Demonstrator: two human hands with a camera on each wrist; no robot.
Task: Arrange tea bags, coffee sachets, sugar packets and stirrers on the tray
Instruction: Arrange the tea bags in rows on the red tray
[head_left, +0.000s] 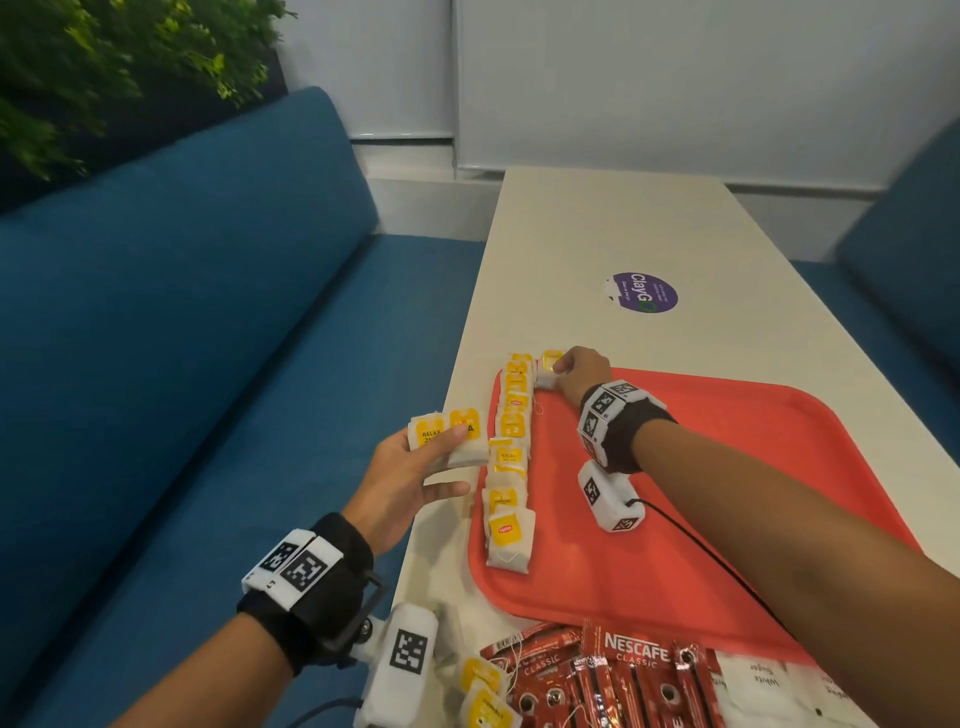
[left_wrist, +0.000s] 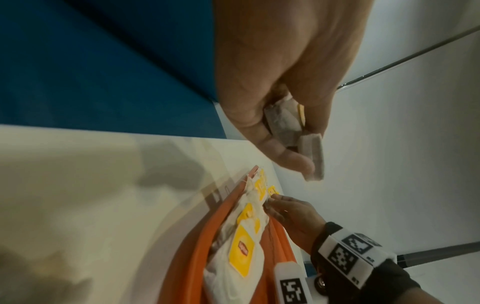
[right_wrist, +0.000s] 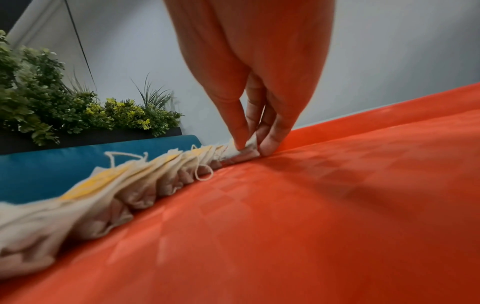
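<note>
Tea bags (head_left: 509, 457) lie overlapped in one long row running away from the person along the red tray's (head_left: 727, 519) left edge. At the row's far end the right hand (head_left: 584, 371) pinches one tea bag (head_left: 548, 371) against the tray corner. Just left of the row's middle, the left hand (head_left: 405, 483) holds two spare tea bags (head_left: 449, 436), yellow tags up.

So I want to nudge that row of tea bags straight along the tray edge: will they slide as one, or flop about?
The row of tea bags probably won't move together: the bags look soft and merely overlap. Loose strings may snag. The red tray looks smooth, so single bags likely slide easily.
</note>
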